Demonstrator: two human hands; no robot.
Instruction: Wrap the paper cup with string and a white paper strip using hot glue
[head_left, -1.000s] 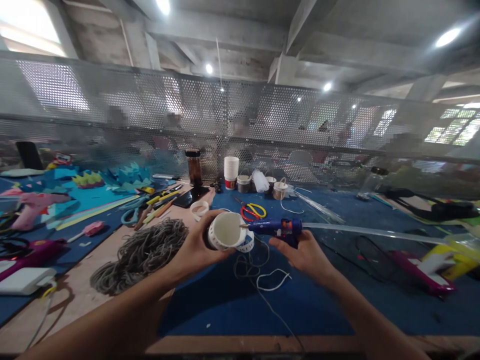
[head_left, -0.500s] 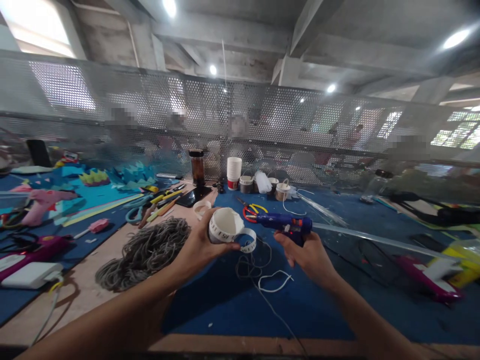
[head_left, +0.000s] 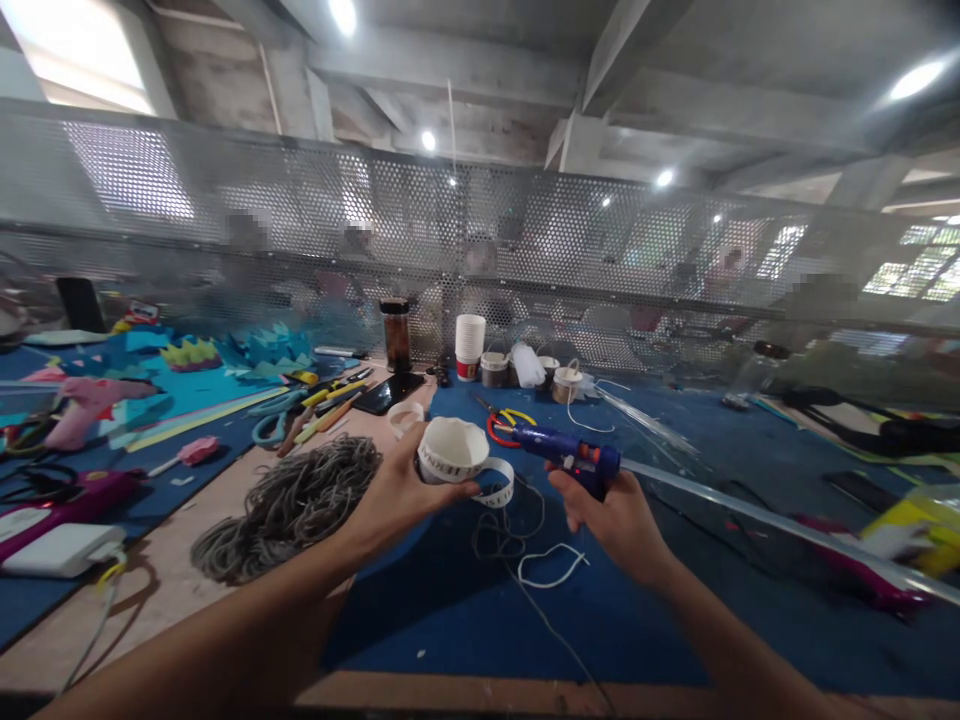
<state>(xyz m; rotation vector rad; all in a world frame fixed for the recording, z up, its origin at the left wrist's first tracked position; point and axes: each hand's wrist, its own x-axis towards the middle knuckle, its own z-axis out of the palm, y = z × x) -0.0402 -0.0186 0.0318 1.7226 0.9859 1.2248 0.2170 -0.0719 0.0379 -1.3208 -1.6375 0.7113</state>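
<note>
My left hand [head_left: 394, 495] is wrapped round a white paper cup [head_left: 451, 450], held above the blue mat with its rim tilted up. A loose strip of the cup's rim [head_left: 496, 482] curls off to its right. My right hand [head_left: 611, 510] grips a blue glue gun [head_left: 566, 452] with an orange trigger. The nozzle points left, just beside the cup. A clear glue stick [head_left: 780, 525] sticks out of the gun's back toward the right.
A heap of grey cord [head_left: 289, 505] lies left of my hands; white string [head_left: 551, 560] lies under them. Scissors [head_left: 506, 422], stacked cups [head_left: 466, 345], a dark jar [head_left: 395, 335] and small tubs stand at the back. Pink glue guns [head_left: 79, 405], coloured felt and a mesh screen [head_left: 480, 250] surround the table.
The cup has turned from facing me to rim-up. The glue gun's back end has dropped, so its nozzle points up-left beside the cup's rim.
</note>
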